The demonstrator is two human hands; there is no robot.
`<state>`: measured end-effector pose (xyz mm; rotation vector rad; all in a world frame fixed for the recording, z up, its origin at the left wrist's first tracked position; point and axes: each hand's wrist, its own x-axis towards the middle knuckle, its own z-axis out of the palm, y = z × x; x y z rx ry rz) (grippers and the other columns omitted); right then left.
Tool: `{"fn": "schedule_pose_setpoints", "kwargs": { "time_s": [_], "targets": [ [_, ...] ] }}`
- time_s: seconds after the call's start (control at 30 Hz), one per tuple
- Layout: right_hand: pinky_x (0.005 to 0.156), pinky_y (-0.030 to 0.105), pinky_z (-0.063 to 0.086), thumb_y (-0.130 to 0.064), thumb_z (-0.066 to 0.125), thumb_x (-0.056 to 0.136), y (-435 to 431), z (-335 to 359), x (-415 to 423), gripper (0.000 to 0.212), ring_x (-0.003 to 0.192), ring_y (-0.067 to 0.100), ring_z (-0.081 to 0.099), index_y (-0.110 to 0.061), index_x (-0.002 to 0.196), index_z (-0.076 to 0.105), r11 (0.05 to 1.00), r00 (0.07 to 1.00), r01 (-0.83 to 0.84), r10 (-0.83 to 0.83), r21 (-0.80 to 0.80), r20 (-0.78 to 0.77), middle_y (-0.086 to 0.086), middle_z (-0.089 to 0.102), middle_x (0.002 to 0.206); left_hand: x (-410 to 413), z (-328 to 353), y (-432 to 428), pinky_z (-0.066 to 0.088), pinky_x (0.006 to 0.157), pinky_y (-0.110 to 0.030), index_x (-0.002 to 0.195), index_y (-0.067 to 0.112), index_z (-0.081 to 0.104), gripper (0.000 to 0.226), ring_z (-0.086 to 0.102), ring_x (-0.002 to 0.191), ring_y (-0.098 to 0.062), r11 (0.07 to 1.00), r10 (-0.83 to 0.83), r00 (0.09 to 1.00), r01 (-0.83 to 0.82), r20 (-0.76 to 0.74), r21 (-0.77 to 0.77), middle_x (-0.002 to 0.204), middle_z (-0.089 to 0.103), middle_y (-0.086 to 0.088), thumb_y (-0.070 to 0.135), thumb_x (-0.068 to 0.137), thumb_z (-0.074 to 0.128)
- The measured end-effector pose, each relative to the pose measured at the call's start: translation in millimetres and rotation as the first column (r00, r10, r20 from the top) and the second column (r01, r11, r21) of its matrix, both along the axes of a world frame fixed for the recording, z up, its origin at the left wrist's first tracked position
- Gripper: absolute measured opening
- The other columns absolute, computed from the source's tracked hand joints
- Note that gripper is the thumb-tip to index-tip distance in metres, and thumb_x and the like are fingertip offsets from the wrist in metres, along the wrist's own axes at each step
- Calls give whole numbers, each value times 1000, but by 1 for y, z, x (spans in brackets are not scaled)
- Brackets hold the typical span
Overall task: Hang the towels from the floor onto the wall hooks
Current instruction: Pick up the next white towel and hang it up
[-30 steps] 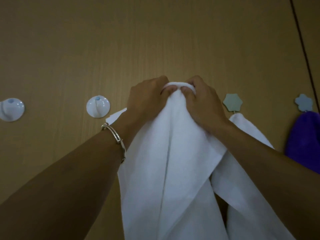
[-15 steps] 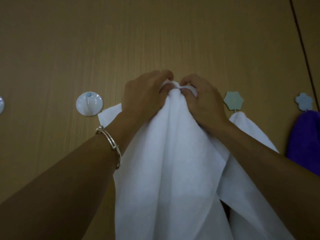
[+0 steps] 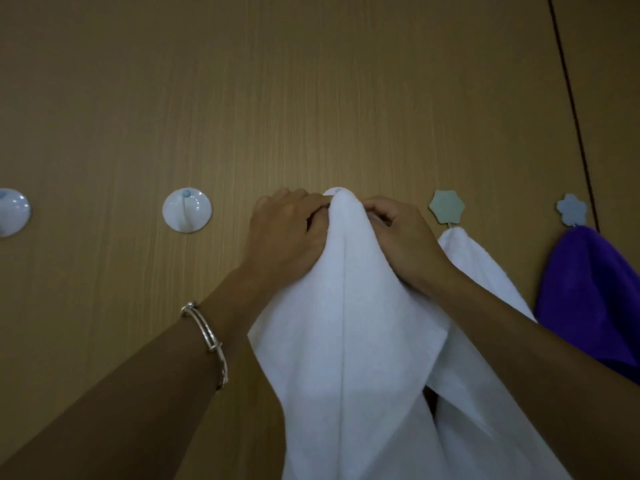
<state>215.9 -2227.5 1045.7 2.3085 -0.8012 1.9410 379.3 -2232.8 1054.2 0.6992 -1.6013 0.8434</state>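
- Two grips: left hand [image 3: 284, 237] and right hand [image 3: 405, 244] are pinching the white towel [image 3: 346, 341] at its bunched top.
- The rest is hanging below them.

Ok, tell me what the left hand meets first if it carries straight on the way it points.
The bunched top of the white towel that the left hand grips; right behind it probably the wooden wall, though depth is unclear.
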Motion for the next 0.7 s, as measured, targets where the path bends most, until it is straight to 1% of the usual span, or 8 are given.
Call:
{"fn": "schedule_pose_setpoints", "kwargs": {
  "time_s": [0.17,0.23,0.3,0.37,0.43,0.5,0.6,0.7],
  "targets": [
    [66,15,42,-20,49,98,11,-7,8,21,72,-3,58,-25,88,67,988,995,-55,43,147,85,-18,63,76,-10,-5,17,32,74,-32,77,11,60,46,47,62,-10,970,-79,992,99,-97,221,64,55,3,38,98,29],
    [73,22,44,-16,47,99,17,-7,10,20,83,5,57,-15,103,66,974,991,-80,54,212,123,-10,62,85,-13,-9,22,30,70,-29,79,13,56,43,48,63,-12,948,-66,993,93,-98,306,67,55,2,40,100,30],
    [76,20,45,-28,43,100,25,-8,10,31,91,10,54,-7,116,61,953,988,-98,59,286,144,-4,60,90,-16,-15,27,31,65,-29,81,14,55,39,50,66,-15,934,-62,993,94,-101,344,69,55,2,40,98,32],
    [79,21,45,-44,40,98,30,-12,11,33,91,9,60,-21,111,61,946,989,-121,90,301,114,-7,63,94,-20,-21,31,34,62,-28,86,10,59,39,55,69,-17,922,-88,989,126,-117,366,74,60,-1,37,99,34],
    [76,19,44,-42,40,99,31,-17,17,29,92,7,61,-25,115,58,949,990,-127,105,288,92,-10,63,98,-24,-28,35,36,58,-24,86,11,59,34,56,68,-15,899,-158,972,216,-176,382,75,61,0,33,99,36],
    [74,17,43,-36,39,101,28,-23,24,28,90,3,58,-26,123,52,953,985,-138,105,269,134,-14,60,97,-27,-38,38,40,61,-19,96,12,61,29,58,74,-10,852,-259,925,354,-278,386,82,63,1,29,99,37],
    [76,17,44,-34,39,101,23,-35,35,27,88,-3,56,-30,126,47,962,968,-152,99,229,229,-21,55,93,-33,-58,41,43,78,-8,131,17,51,35,58,93,0,775,-371,843,512,-389,370,111,62,4,25,100,36],
    [85,24,46,-35,42,100,20,-45,41,33,96,4,59,-29,132,48,964,950,-155,86,215,301,-17,59,101,-35,-72,45,38,77,4,141,24,38,40,50,90,16,703,-451,772,617,-448,355,113,53,15,20,101,35]
  ]
}}
